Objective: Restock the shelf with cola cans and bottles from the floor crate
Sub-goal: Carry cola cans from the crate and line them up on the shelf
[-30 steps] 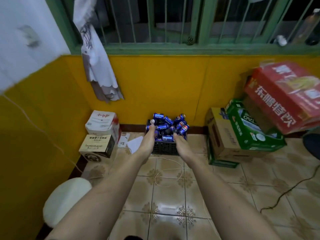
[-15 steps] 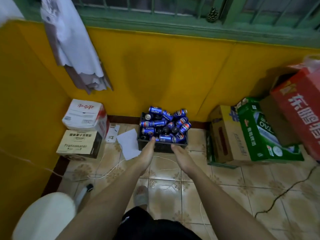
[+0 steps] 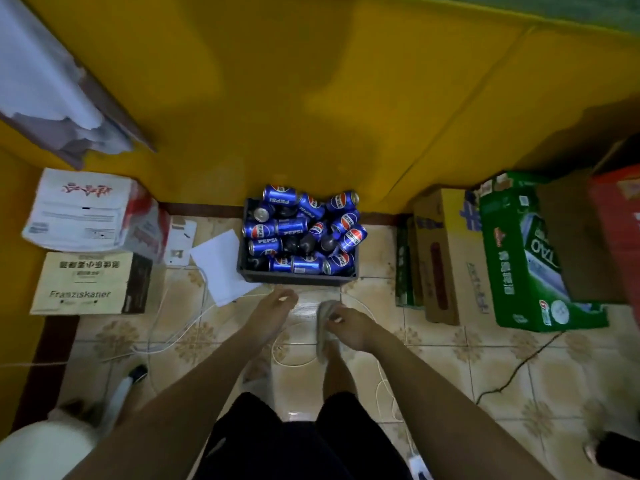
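Looking straight down now at the dark plastic crate (image 3: 298, 278), set on the tiled floor against the yellow wall, heaped with blue Pepsi cans (image 3: 292, 226) lying every which way. A few dark rounded shapes sit among them near the crate's middle; bottles or can ends, too dim to say.

Both arms reach toward the crate and both stop short of its near rim. The left hand (image 3: 273, 306) hangs over the tile just in front of the crate, fingers loosely bent, nothing in them, though motion blur softens the fingertips. The right hand (image 3: 346, 323) is a little nearer the body, fingers curled down, and just below it lies a pale grey blurred shape that may be a slipper on a foot; whether the fingers touch it cannot be made out, so its grip stays uncertain.

Left of the crate, a white sheet of paper (image 3: 221, 265) slips under its corner, and beyond that a Franziskaner carton (image 3: 86, 284). Right of the crate stands a green beer carton (image 3: 530, 258), its far end cut by shadow. A thin white cable (image 3: 183, 327) loops across the tiles in front of the crate.
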Available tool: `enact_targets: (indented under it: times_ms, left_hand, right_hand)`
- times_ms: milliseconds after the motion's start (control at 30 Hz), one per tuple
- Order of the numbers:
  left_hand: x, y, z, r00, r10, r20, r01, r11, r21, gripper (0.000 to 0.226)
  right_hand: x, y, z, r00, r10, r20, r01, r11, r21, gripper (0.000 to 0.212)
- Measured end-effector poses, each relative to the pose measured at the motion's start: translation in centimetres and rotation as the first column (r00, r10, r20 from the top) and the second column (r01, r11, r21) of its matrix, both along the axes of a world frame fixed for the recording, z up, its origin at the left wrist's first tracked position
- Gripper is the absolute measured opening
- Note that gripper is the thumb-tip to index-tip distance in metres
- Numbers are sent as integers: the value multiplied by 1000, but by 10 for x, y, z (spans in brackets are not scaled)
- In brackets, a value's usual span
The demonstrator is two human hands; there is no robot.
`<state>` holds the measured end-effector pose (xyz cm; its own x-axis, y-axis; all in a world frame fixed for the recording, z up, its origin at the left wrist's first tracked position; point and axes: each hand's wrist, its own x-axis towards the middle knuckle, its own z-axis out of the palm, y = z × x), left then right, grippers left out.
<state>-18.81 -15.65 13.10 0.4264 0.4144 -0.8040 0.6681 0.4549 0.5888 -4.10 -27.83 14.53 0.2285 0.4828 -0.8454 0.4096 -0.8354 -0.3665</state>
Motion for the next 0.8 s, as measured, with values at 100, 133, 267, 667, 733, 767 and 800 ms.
enact_targets:
  times_ms: [100, 133, 267, 667, 733, 767, 800]
  left_hand:
    - [32, 15, -52, 995, 53, -81, -60, 995, -84, 25]
    - [43, 20, -74, 991, 67, -113, -78, 992, -99, 19]
    - [87, 42, -175, 972, 45, -230, -62, 996, -67, 14]
    - [156, 90, -410, 937, 160, -311, -69, 956, 284, 70]
    - [164, 92, -421, 934, 181, -309, -100, 960, 261, 72]
    - [165, 92, -428, 935, 172, -311, -94, 964, 250, 74]
    - [166, 92, -431, 934, 160, -320, -86, 968, 235, 76]
  right_hand:
    - [51, 17, -47, 994, 94, -52, -96, 994, -50, 38]
    - [69, 23, -68, 992, 114, -48, -116, 992, -52, 36]
    - [134, 46, -175, 984, 180, -10, -181, 978, -103, 34]
    - [227, 83, -398, 687, 621, 377, -668, 744, -9, 85]
    - [225, 83, -415, 631, 663, 401, -714, 700, -34, 88]
    - [223, 83, -420, 620, 669, 411, -718, 695, -48, 89]
    - [221, 83, -424, 613, 666, 425, -714, 697, -62, 90]
